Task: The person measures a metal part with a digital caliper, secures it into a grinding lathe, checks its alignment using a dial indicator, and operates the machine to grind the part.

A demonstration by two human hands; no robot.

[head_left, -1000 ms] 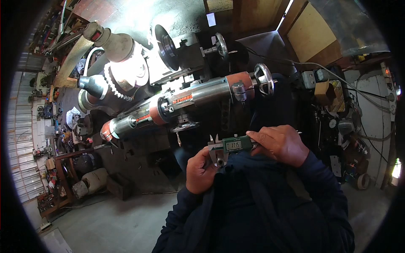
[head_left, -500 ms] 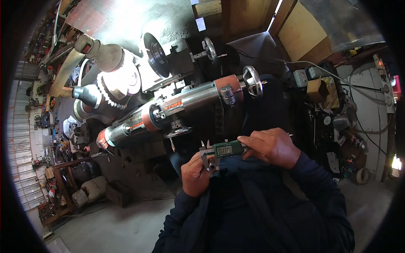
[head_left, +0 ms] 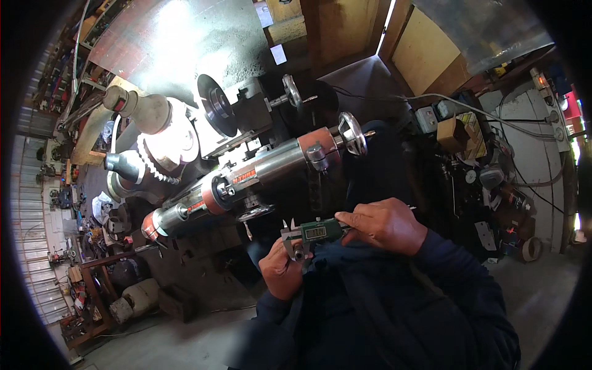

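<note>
My right hand (head_left: 387, 227) is closed around the beam end of a green-and-silver digital caliper (head_left: 324, 230), thumb side toward its display. The caliper lies across in front of my body, its jaws toward the left. My left hand (head_left: 279, 270) is closed on a small round metal part (head_left: 299, 251), pinching it by the caliper's lower jaws. The part seems to sit between those jaws; the far side of it is hidden by fingers. Both hands are close to my dark jacket, just below the machine.
A grinding machine (head_left: 280, 161) with handwheels (head_left: 353, 134) stands ahead, a dark disc wheel (head_left: 216, 105) behind it under a bright lamp. Cables, an open cardboard box (head_left: 452, 135) and tools crowd the right. A wooden frame (head_left: 92, 290) and a box stand at the left.
The hands and caliper sit slightly farther left and lower in the picture, and the machine has shifted left with the view. Both grips stay the same.
</note>
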